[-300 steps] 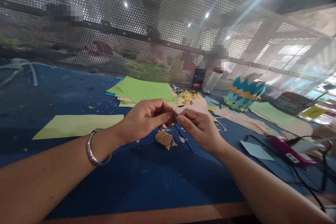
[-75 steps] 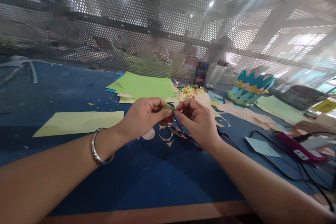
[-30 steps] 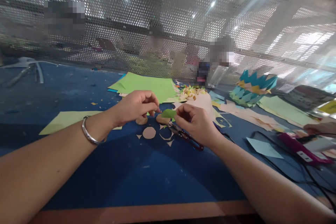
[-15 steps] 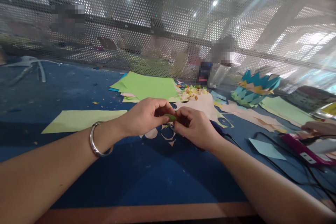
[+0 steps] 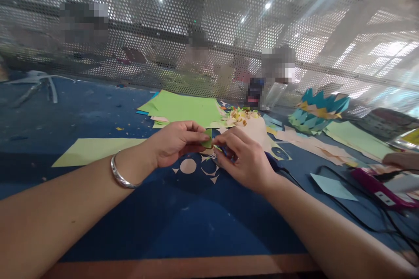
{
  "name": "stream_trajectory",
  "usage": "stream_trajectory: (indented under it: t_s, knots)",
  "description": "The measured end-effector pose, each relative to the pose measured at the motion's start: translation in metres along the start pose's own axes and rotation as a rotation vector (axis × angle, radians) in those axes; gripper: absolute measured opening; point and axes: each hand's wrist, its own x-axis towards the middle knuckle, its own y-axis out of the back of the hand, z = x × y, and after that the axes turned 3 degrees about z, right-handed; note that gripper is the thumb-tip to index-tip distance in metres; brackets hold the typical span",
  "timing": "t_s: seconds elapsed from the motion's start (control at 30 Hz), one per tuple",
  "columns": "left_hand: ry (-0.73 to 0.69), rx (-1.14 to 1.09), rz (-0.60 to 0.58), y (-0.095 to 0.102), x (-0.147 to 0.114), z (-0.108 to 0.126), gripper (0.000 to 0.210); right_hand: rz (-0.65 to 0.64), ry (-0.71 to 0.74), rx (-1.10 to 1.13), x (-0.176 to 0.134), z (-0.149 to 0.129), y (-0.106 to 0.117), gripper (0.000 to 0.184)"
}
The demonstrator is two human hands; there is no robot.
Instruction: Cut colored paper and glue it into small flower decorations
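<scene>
My left hand (image 5: 176, 144), with a silver bangle at the wrist, pinches a small piece of green paper (image 5: 207, 139) between thumb and fingers. My right hand (image 5: 244, 154) is curled close against the paper's right edge, thumb and fingertips at its lower corner. Beneath and behind the right hand lies a dark blue corded tool (image 5: 274, 162), mostly hidden, so its kind does not show. Below the hands on the blue table are a pale paper circle (image 5: 188, 166) and small pointed paper scraps (image 5: 214, 179).
Behind the hands lie stacked green sheets (image 5: 193, 109) and a heap of small folded paper bits (image 5: 244, 115). A yellow-green strip (image 5: 98, 150) is at left. Rightward are a zigzag paper basket (image 5: 319, 111), cords, a magenta power strip (image 5: 381, 192) and another person's hand (image 5: 402, 159).
My left hand has drawn slightly left and turned the green paper upright, showing more of it. My right fingers have loosened and moved a little apart from the left. The pale circle is now uncovered.
</scene>
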Motion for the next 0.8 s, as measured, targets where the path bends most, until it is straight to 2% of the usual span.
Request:
stream_trajectory:
  t_s: [0.17,0.37,0.5,0.8]
  knots:
    - [-0.017,-0.04,-0.066,-0.003,-0.002,-0.003,0.02,-0.001,0.043,0.03,-0.001,0.001,-0.001,0.011]
    - [-0.111,0.042,-0.116,-0.007,-0.008,-0.004,0.017,0.059,-0.1,0.135,0.0,0.002,-0.002,0.006]
    - [-0.11,0.125,-0.129,-0.01,-0.011,-0.004,0.012,0.062,-0.174,0.151,0.002,0.001,0.0,0.006]
    - [-0.091,0.287,-0.127,-0.013,-0.013,-0.003,0.018,0.051,-0.234,0.208,0.001,0.0,-0.001,0.008]
